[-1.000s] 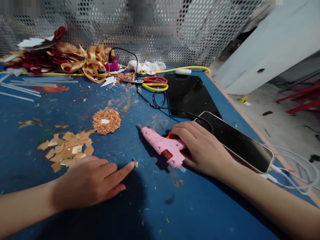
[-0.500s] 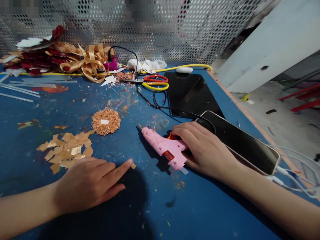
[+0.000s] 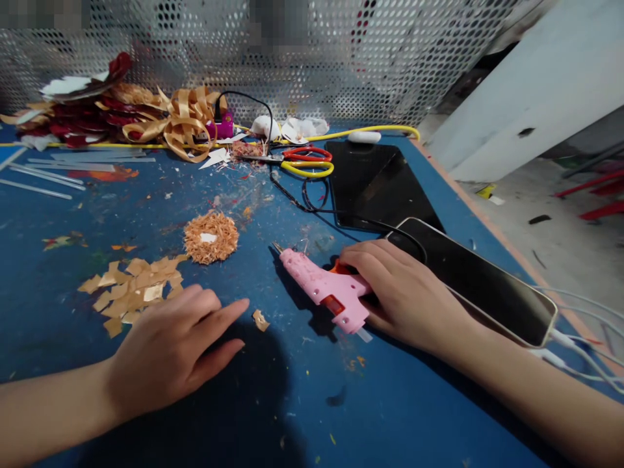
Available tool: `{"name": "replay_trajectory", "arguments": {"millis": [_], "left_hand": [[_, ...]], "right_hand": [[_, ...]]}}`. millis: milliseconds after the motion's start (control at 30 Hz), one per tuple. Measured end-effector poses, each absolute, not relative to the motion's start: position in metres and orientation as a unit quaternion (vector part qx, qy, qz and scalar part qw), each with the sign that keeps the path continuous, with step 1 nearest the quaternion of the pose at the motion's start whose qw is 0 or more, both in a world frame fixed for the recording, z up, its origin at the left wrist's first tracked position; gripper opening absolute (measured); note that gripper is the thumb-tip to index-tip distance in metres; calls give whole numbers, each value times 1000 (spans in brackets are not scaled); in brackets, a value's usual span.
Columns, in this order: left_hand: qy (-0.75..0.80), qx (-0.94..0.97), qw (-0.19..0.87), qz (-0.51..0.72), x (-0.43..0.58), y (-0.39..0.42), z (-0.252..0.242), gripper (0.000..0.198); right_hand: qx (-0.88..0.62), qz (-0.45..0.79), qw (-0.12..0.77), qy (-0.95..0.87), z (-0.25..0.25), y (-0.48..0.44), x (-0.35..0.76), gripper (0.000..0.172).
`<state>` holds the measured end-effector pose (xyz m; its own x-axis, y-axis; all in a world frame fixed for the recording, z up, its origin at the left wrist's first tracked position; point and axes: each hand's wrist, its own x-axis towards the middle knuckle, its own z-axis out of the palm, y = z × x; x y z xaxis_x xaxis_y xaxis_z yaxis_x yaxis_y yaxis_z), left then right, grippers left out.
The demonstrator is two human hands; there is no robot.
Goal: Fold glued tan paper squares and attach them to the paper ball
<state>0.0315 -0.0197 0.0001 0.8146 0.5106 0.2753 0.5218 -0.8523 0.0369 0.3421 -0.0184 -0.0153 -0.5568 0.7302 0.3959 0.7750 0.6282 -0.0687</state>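
My right hand is wrapped round the handle of a pink glue gun that lies on the blue table, nozzle pointing far left. My left hand rests on the table with its fingers stretched out and holds nothing. Its index fingertip is a short way left of a small tan paper scrap and does not touch it. A heap of tan paper pieces lies just beyond my left hand. A round orange fringed disc sits farther back.
A phone on a white cable lies beside my right hand, a dark tablet behind it. Scissors, gold ribbon, red petals and clear glue sticks lie along the back under a perforated metal wall. The table's edge runs on the right.
My left index finger has drawn back from the small tan scrap, which now lies free on the table. My right hand has stayed on the glue gun.
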Motion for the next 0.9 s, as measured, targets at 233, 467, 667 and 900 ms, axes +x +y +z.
{"name": "replay_trajectory", "arguments": {"millis": [233, 467, 667, 900], "left_hand": [[-279, -951, -18, -129, 35, -25, -1, 32], [-286, -947, -101, -105, 34, -24, -1, 37], [-291, -941, -144, -101, 34, -24, -2, 36], [-261, -954, -127, -81, 33, -22, -3, 40]], "right_hand": [[-426, -57, 190, -883, -15, -18, 343, 13], [-420, -76, 184, -885, -16, -18, 343, 15], [-423, -70, 183, -885, -15, -18, 343, 16], [-424, -66, 182, -885, -16, -19, 344, 15]]}}
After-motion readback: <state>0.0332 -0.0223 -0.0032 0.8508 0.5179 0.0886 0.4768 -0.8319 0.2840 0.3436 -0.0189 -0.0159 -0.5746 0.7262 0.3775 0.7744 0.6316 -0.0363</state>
